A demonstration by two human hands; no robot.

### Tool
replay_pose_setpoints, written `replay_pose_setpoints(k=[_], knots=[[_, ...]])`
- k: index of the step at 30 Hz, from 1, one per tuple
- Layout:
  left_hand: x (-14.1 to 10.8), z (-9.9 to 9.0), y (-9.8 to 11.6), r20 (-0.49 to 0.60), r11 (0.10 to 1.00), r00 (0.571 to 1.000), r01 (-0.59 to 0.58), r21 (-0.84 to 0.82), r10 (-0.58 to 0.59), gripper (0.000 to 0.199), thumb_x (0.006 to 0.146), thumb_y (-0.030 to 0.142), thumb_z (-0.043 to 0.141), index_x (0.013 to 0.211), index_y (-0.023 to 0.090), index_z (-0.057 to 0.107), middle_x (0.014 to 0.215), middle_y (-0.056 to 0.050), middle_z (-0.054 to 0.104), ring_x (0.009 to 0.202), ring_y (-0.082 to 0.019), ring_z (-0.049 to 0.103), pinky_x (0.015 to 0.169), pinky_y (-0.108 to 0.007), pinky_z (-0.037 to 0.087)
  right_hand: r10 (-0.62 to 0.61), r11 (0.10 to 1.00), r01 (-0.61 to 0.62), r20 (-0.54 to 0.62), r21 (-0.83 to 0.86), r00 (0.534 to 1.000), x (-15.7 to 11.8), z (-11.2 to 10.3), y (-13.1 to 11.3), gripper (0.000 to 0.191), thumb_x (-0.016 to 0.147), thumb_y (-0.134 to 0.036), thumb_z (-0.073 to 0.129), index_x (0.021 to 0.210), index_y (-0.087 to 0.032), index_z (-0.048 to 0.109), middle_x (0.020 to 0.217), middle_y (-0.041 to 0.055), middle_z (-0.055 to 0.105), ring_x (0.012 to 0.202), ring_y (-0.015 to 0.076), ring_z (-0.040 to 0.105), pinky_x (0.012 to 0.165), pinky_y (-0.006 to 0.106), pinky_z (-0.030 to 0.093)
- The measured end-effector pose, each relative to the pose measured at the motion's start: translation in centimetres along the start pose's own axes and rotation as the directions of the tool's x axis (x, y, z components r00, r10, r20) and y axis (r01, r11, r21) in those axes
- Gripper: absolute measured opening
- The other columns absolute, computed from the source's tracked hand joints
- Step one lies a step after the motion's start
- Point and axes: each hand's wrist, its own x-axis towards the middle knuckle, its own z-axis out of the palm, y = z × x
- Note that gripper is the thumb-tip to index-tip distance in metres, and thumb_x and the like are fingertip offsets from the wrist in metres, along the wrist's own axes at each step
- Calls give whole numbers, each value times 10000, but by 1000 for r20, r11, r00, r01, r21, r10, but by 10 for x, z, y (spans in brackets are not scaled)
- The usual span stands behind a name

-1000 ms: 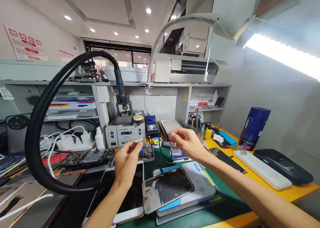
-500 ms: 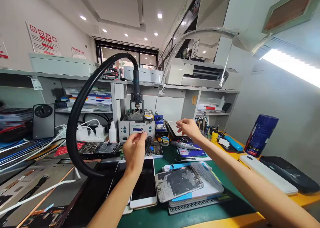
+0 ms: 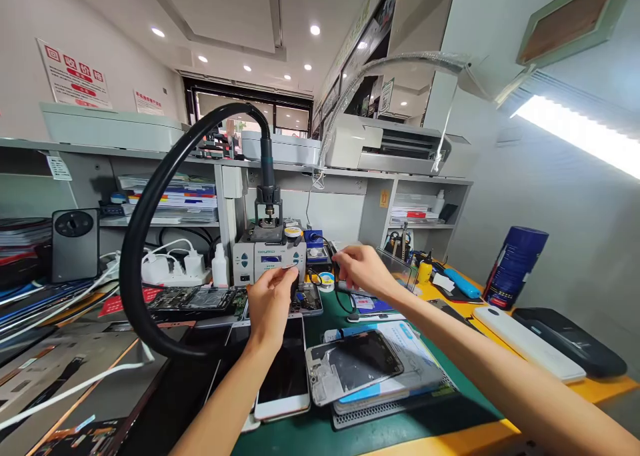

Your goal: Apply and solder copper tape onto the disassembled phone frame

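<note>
My left hand (image 3: pixel 271 303) is raised above a white-framed phone (image 3: pixel 285 376), in front of the grey hot-air station (image 3: pixel 270 259). Its thumb and fingers pinch something small and thin that I cannot make out. To the right, my right hand (image 3: pixel 364 269) hovers over the back of the green mat (image 3: pixel 360 443), its fingers bent and drawn together by a black cable (image 3: pixel 343 303). What these fingers hold, if anything, is too small to tell. Below it, a phone frame (image 3: pixel 355 366) lies tilted on a stack of flat boxes and pads.
A thick black hose (image 3: pixel 133 243) arches over the left side. Opened devices (image 3: pixel 195 299) and white cables lie at the left. On the right stand a blue can (image 3: pixel 515 266) and a yellow bottle (image 3: pixel 425 269), with a white device (image 3: pixel 527 343) near them. A lamp (image 3: pixel 580 133) hangs above.
My right hand has moved slightly left and down, and its fingers have drawn together. My left hand stays pinched at nearly the same place. The view has shifted a little.
</note>
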Motion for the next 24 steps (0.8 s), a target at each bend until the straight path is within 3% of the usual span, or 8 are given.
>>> replay_pose_setpoints(k=[5, 11, 20, 24], knots=[[4, -1, -7, 2, 1000, 1000, 3, 7, -3, 344, 910, 380, 586, 1172, 157, 578, 1161, -74, 619, 983, -193, 631, 834, -400, 542, 66, 996, -71, 86, 60, 994, 22, 39, -16, 314, 945, -302, 594, 1224, -157, 577, 1199, 94, 617, 984, 224, 645, 817, 419, 558], [5, -3, -7, 10, 1000, 1000, -8, 14, 8, 343, 912, 385, 582, 1168, 157, 579, 1150, -73, 623, 973, -190, 634, 829, -398, 543, 113, 987, -102, -86, 121, 990, 67, 65, -34, 323, 947, -308, 590, 1235, -162, 572, 1221, 96, 608, 1005, 230, 639, 832, 429, 552], [1, -6, -5, 54, 998, 998, -44, 51, 42, 345, 915, 397, 574, 1161, 155, 581, 1133, -70, 627, 958, -186, 635, 820, -392, 544, 45, 989, -12, -223, 146, 974, 90, 42, -36, 281, 955, -309, 576, 1206, -185, 598, 1244, 89, 603, 1029, 232, 628, 862, 424, 541], [-2, -5, -4, 163, 992, 984, -87, 88, 72, 344, 920, 405, 564, 1155, 154, 581, 1111, -67, 632, 929, -177, 639, 798, -378, 548, 43, 977, 15, -263, 213, 964, 88, 29, -34, 281, 954, -313, 576, 1197, -175, 603, 1236, 96, 606, 1022, 231, 629, 861, 419, 541]])
